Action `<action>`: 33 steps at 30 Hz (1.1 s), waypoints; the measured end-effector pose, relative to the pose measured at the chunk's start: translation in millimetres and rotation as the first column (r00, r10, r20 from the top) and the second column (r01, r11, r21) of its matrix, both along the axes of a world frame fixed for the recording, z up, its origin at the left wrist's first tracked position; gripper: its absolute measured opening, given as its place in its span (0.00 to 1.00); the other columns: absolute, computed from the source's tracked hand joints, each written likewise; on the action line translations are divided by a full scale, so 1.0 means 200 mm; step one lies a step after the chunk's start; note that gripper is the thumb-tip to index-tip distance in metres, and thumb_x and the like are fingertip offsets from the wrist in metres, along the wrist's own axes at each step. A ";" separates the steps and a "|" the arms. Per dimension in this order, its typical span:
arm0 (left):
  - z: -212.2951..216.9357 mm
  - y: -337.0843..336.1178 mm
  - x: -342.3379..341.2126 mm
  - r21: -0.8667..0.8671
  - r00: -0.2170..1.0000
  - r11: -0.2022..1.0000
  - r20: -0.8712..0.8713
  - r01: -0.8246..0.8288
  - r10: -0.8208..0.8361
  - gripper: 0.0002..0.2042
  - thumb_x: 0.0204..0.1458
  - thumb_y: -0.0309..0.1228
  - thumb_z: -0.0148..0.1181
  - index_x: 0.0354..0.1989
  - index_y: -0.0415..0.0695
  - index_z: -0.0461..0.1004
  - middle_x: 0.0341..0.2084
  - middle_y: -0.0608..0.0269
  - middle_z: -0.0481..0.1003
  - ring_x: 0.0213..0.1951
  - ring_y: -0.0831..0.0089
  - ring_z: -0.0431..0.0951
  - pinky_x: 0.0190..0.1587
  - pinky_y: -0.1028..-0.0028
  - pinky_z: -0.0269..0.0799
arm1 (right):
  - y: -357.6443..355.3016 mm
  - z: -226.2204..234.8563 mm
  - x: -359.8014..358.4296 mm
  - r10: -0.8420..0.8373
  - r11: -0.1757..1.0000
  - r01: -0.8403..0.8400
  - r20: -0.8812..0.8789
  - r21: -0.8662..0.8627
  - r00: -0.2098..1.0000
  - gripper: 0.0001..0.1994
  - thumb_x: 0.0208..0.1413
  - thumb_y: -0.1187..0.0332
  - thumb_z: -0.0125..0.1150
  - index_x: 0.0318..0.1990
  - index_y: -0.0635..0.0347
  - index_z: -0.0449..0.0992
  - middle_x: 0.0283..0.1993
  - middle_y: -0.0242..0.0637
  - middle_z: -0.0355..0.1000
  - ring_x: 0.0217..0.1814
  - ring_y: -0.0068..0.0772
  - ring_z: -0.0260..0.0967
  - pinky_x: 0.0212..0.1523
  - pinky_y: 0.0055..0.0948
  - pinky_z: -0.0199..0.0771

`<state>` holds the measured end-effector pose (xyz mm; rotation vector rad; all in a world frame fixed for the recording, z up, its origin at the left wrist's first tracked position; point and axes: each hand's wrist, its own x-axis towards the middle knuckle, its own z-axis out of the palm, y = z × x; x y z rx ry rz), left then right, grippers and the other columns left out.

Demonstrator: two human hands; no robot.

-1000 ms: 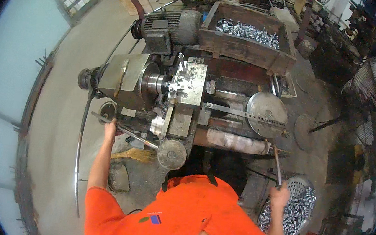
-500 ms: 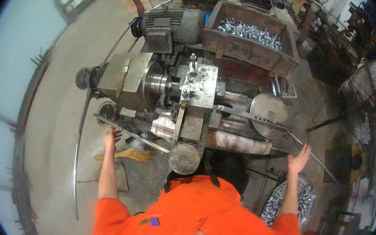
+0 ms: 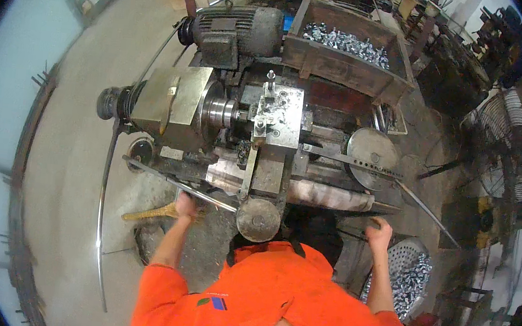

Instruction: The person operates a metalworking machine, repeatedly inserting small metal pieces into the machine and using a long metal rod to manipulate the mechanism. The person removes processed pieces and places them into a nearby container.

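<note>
I stand at an old metal lathe (image 3: 171, 106) with a chuck (image 3: 218, 111) and a tool post (image 3: 276, 117). My left hand (image 3: 185, 205) is closed around a long thin lever rod (image 3: 164, 178) that slants across the machine's front left. A round handwheel (image 3: 258, 220) is just right of that hand. At the front right edge of the machine, my right hand (image 3: 380, 230) has its fingers curled on a small dark piece; I cannot tell what it is.
A box of shiny metal parts (image 3: 350, 45) and a grey motor (image 3: 237, 30) sit behind the lathe. A perforated basket of metal parts (image 3: 411, 277) stands by my right arm. A fan (image 3: 515, 164) is at the right, a brush (image 3: 147, 213) on the floor.
My right hand came up from the basket, opened in the air, then dropped to the machine's front edge and closed. My left hand moved right along the lever rod and gripped it.
</note>
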<state>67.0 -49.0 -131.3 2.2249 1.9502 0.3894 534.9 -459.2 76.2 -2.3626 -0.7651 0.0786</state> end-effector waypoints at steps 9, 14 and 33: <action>0.38 0.11 -0.16 -0.364 0.910 0.909 -0.275 0.200 -0.311 0.24 0.48 0.50 0.53 0.46 0.45 0.68 0.33 0.47 0.75 0.40 0.54 0.75 0.40 0.59 0.71 | 0.50 0.49 0.09 0.259 0.936 -0.306 0.250 0.171 0.933 0.13 0.32 0.74 0.59 0.33 0.61 0.76 0.34 0.46 0.73 0.38 0.47 0.71 0.40 0.33 0.71; 0.79 0.12 -0.25 -0.320 0.979 0.932 -0.052 0.169 -0.196 0.25 0.49 0.47 0.53 0.53 0.46 0.65 0.31 0.47 0.75 0.37 0.53 0.76 0.37 0.60 0.70 | 1.13 0.80 -0.17 0.606 0.714 -0.636 0.199 0.292 0.770 0.17 0.29 0.70 0.60 0.34 0.61 0.76 0.35 0.45 0.72 0.39 0.46 0.69 0.42 0.35 0.69; 1.31 0.24 -1.37 -0.009 0.878 0.911 -0.271 -0.413 0.396 0.23 0.44 0.49 0.58 0.30 0.36 0.73 0.28 0.44 0.75 0.34 0.49 0.76 0.36 0.58 0.70 | 2.00 0.84 -0.71 0.833 0.540 -0.793 0.042 -0.280 0.552 0.15 0.26 0.65 0.59 0.25 0.64 0.78 0.30 0.51 0.74 0.36 0.51 0.72 0.41 0.38 0.74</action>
